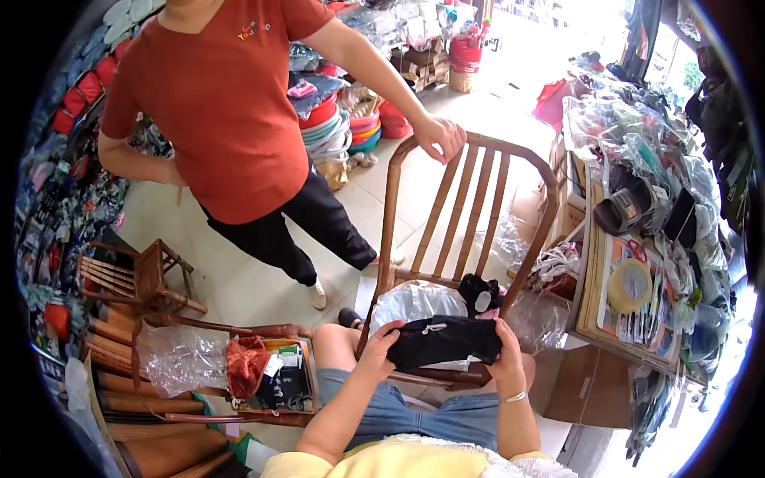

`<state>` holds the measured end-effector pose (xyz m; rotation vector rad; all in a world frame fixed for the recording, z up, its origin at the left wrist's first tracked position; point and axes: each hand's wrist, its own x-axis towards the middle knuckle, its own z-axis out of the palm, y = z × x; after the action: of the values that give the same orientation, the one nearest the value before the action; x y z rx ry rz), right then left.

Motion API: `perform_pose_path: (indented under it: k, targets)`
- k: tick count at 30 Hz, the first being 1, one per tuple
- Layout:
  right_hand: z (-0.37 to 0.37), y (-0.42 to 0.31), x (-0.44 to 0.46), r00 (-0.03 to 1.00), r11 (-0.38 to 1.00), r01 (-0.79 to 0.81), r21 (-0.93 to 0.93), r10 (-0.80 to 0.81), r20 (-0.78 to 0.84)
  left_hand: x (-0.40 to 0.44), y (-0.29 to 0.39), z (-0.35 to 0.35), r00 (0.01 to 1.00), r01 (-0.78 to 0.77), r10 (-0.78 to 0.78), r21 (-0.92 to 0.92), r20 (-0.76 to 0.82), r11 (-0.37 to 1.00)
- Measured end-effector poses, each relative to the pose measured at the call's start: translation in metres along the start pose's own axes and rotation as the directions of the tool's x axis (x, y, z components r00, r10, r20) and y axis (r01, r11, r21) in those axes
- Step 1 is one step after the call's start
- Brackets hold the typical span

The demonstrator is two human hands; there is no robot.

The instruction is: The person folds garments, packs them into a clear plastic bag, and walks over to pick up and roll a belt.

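A folded black garment (pixel 446 342) with a small white cord or tag at its upper edge is stretched flat over my lap. My left hand (pixel 381 349) grips its left end, and my right hand (pixel 508 354), below a silver bracelet, grips its right end. Just beyond it, on the seat of a wooden chair (pixel 466 215), lie a clear plastic bag with white contents (pixel 418 307) and a bundled black item (pixel 480 295). The garment hides part of the seat.
A person in a red shirt (pixel 227 119) stands ahead, one hand on the chair back. At left, another chair holds a rust-coloured cloth (pixel 249 366) and plastic wrap (pixel 187 358). At right, a cluttered table bears a tape roll (pixel 629 285) and red-handled scissors (pixel 636 250).
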<state>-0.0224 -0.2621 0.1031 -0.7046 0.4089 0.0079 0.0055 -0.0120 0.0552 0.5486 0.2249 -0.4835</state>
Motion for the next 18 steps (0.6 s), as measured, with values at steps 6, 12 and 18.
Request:
perform_pose_path:
  k: [6, 12, 18]
  targets:
    - [-0.046, 0.031, 0.019, 0.999, 0.999, -0.050, -0.019, 0.050, 0.020, -0.017, 0.002, 0.023, 0.997, -0.023, 0.032, 0.129, -0.071, 0.991]
    - [-0.059, 0.068, 0.020, 0.996, 0.990, -0.072, -0.122, 0.066, -0.051, -0.016, -0.010, 0.022, 1.000, -0.003, 0.007, 0.196, -0.017, 0.981]
    - [-0.050, 0.092, 0.006, 0.992, 0.881, 0.006, -0.473, -0.064, -0.105, -0.014, -0.010, 0.031, 1.000, -0.018, 0.017, 0.222, 0.007, 0.975]
